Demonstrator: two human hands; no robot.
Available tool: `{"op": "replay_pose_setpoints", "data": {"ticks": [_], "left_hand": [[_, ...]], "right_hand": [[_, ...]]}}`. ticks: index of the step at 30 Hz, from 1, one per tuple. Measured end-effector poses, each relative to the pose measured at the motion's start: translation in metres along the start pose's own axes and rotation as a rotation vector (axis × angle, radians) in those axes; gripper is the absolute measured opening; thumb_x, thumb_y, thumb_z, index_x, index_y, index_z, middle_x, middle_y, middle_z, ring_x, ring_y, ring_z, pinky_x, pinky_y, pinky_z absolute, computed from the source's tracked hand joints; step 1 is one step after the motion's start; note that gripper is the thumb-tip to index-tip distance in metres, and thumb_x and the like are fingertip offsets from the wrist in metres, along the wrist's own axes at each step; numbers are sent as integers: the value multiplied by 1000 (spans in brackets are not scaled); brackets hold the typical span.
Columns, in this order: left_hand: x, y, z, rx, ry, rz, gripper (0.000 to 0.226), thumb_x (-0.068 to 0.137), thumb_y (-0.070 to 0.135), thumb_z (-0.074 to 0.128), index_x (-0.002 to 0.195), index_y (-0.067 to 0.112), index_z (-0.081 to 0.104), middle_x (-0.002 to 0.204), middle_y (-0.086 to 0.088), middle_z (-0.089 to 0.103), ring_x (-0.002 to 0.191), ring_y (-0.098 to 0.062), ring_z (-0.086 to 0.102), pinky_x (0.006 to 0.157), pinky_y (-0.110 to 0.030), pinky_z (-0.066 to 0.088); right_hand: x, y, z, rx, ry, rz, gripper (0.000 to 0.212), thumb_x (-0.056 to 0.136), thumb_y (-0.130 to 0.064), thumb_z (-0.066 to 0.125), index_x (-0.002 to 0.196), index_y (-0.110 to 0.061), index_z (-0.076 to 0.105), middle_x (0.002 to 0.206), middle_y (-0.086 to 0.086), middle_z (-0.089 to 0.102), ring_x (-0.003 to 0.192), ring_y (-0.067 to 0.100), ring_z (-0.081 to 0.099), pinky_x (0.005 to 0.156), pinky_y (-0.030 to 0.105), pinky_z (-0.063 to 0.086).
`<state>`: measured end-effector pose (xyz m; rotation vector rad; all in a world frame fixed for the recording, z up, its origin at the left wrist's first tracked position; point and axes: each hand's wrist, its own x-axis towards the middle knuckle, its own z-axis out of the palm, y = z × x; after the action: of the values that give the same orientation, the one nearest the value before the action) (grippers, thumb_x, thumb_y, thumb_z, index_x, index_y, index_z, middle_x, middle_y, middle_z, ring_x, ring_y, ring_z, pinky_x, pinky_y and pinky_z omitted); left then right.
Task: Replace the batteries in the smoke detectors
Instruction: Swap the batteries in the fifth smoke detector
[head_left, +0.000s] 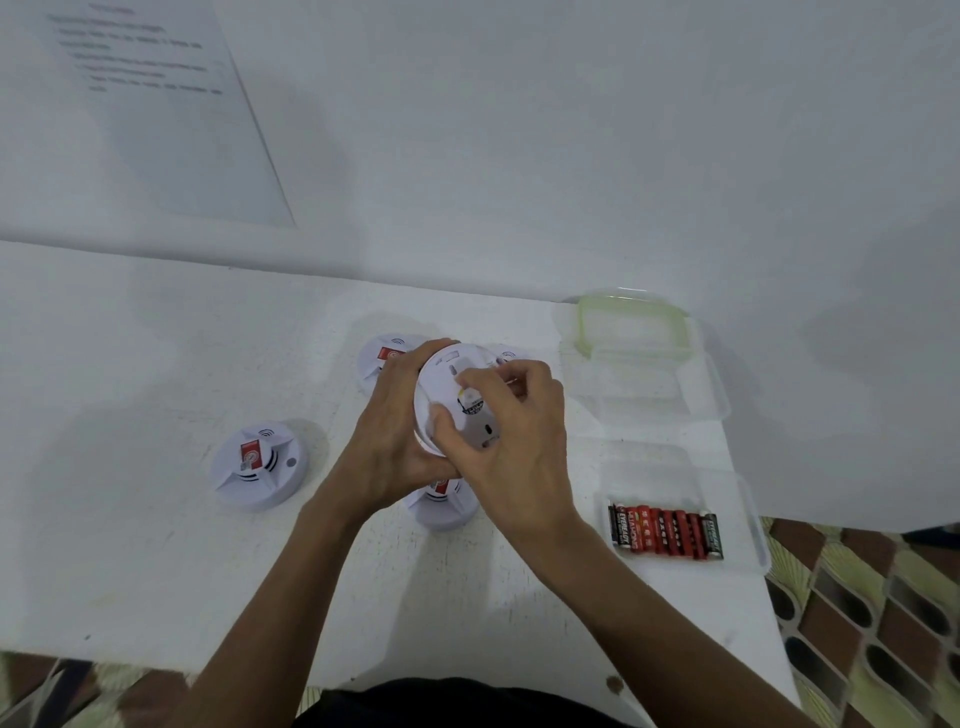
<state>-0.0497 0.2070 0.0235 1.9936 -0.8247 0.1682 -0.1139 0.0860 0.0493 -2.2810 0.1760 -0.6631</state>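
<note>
Smoke detector in hand sits at the centre of the frame, raised off the white table and turned back-side up. The left hand wraps its rim from the left. The right hand works on the back, thumb pressed to the plastic and fingers curled at the battery compartment. Whether a battery is between those fingers cannot be told.

Four other detectors lie face up:
- one at centre left
- one just below the hands
- two partly hidden behind them

Nothing shows which of these are already serviced. At lower right a row of red and black batteries lies in a clear container, with its green-rimmed lid above. The job looks partway at best, with this unit under work and the supply still well stocked.
</note>
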Motion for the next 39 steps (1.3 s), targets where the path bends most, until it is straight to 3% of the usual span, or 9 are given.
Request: {"op": "replay_pose_setpoints", "data": {"ticks": [7, 10, 13, 16, 20, 27, 31, 35, 39], "left_hand": [[0, 0, 5, 64, 32, -8, 81, 73, 54, 64, 139, 19, 31, 136, 10, 37, 127, 12, 27, 107, -12, 24], [2, 0, 3, 56, 28, 20, 79, 77, 60, 61, 138, 18, 32, 137, 18, 35, 128, 12, 27, 107, -11, 22], [4, -5, 0, -18, -5, -27, 83, 72, 52, 72, 137, 18, 33, 140, 28, 34, 128, 11, 31, 109, -15, 26], [5, -9, -5, -24, -35, -18, 94, 60, 29, 85, 137, 13, 33, 142, 26, 36, 127, 13, 32, 108, -18, 30], [4, -10, -11, -27, -22, -52, 109, 54, 55, 80, 141, 16, 27, 142, 14, 37, 129, -9, 40, 106, -30, 38], [7, 2, -10, 20, -51, -31, 106, 58, 58, 78, 142, 29, 21, 140, 41, 20, 130, 8, 30, 107, -14, 29], [10, 11, 3, -33, -53, -26, 96, 63, 63, 73, 140, 45, 18, 138, 42, 22, 130, 9, 30, 109, -17, 29], [8, 19, 2, -108, -115, -77, 96, 65, 62, 72, 143, 33, 23, 140, 41, 24, 131, 12, 26, 109, -10, 23], [2, 26, -4, -115, -135, -144, 99, 59, 40, 85, 139, 37, 26, 123, 45, 38, 116, 21, 38, 94, 1, 31]], "right_hand": [[0, -7, 10, -90, 102, 57, 36, 78, -39, 73, 109, -23, 67, 106, 9, 55, 95, 18, 48, 71, 24, 42], [0, -6, 10, -75, 70, 53, 35, 80, -39, 73, 111, -23, 66, 106, 7, 53, 95, 13, 42, 74, 20, 39], [9, 0, -2, 43, -65, 31, 29, 85, -36, 71, 111, -24, 67, 105, -1, 50, 96, 11, 46, 78, 11, 37], [26, 15, -19, 215, -205, -6, 19, 91, -25, 61, 106, -20, 72, 99, 0, 56, 89, 9, 59, 77, 22, 51], [37, 24, -37, 306, -422, 23, 28, 98, -17, 49, 120, -21, 67, 109, -3, 64, 98, 4, 61, 80, 15, 50], [29, 23, -51, 654, -592, 269, 55, 92, -37, 63, 142, -38, 41, 125, -1, 65, 113, 18, 64, 94, 47, 54], [22, 26, -50, 814, -514, 298, 54, 94, -11, 60, 142, -29, 43, 133, -1, 59, 113, 21, 64, 88, 41, 57], [17, 36, -55, 1011, -520, 391, 52, 95, -10, 53, 144, -26, 42, 134, 5, 60, 118, 29, 61, 91, 48, 54], [14, 39, -67, 879, -564, 330, 49, 99, -17, 48, 145, -33, 39, 133, -2, 61, 111, 28, 66, 84, 49, 58]]}}
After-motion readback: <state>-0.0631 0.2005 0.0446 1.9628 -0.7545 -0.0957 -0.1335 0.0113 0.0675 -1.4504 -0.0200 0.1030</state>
